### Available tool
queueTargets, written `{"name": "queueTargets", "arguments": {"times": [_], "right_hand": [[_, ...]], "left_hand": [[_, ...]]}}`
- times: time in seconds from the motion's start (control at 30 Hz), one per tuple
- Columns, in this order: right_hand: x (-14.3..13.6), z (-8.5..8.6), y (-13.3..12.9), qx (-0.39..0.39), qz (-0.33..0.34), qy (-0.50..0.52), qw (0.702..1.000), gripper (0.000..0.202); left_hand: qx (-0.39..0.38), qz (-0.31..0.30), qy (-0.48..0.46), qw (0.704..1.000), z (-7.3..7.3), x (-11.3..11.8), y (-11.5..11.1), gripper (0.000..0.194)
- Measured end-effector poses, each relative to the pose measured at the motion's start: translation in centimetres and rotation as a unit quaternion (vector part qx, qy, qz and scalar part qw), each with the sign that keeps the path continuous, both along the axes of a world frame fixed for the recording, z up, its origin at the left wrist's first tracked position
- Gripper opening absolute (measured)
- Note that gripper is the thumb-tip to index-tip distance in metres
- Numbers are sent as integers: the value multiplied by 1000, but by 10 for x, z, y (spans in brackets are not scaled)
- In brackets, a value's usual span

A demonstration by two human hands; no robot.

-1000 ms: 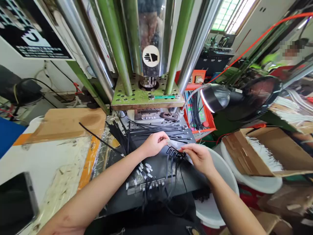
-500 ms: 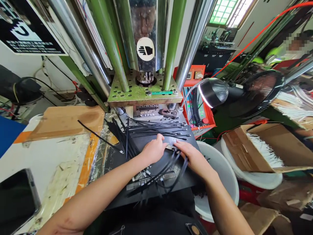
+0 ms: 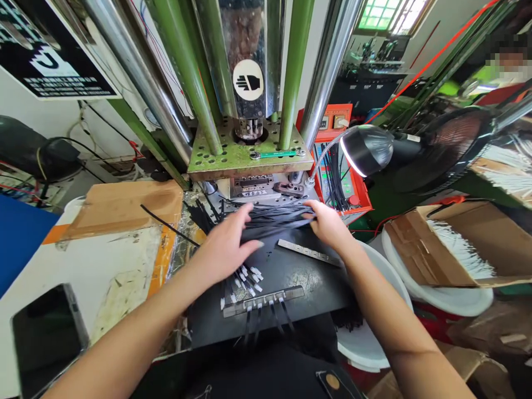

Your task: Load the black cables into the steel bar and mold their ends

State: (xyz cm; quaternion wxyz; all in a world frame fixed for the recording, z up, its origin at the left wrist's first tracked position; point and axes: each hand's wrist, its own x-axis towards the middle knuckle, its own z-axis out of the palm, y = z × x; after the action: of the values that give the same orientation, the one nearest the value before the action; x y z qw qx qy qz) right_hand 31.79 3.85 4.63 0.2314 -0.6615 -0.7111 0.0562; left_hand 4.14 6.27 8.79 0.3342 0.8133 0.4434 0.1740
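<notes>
Thin black cables (image 3: 274,213) lie in a loose bundle across the work plate below the press. My right hand (image 3: 330,224) pinches the right-hand ends of that bundle. Over its left part is my left hand (image 3: 226,244), thumb and fingers spread, nothing visibly gripped. A slotted metal bar (image 3: 307,252) rests on the plate near my right wrist. Nearer to me, a second slotted bar (image 3: 264,301) carries several black cables whose white connectors sit in its slots. White connector ends (image 3: 249,277) of more cables cluster under my left hand.
A green press plate (image 3: 249,158) with a wrench (image 3: 277,154) on it hangs above the cables. At the right are a lamp (image 3: 368,149), a red control box (image 3: 344,177), a white bin (image 3: 386,277) and a cardboard box (image 3: 453,244). A phone (image 3: 50,338) lies at the left.
My hands have parted and moved away from me to the cable bundle. The cables my right hand held are out of it, and the far slotted bar now lies bare on the plate.
</notes>
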Motion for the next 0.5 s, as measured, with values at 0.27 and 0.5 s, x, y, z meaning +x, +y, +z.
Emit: {"name": "queueTargets", "arguments": {"times": [0.27,0.5], "right_hand": [[-36,-23,-94,-122,295,-40,947,29],[-16,-15,-65,-17,263,-43,964,28]], "left_hand": [[62,-175,217,959,-57,-65,-63,11],[143,-156,210,954,-48,-50,-44,21]]}}
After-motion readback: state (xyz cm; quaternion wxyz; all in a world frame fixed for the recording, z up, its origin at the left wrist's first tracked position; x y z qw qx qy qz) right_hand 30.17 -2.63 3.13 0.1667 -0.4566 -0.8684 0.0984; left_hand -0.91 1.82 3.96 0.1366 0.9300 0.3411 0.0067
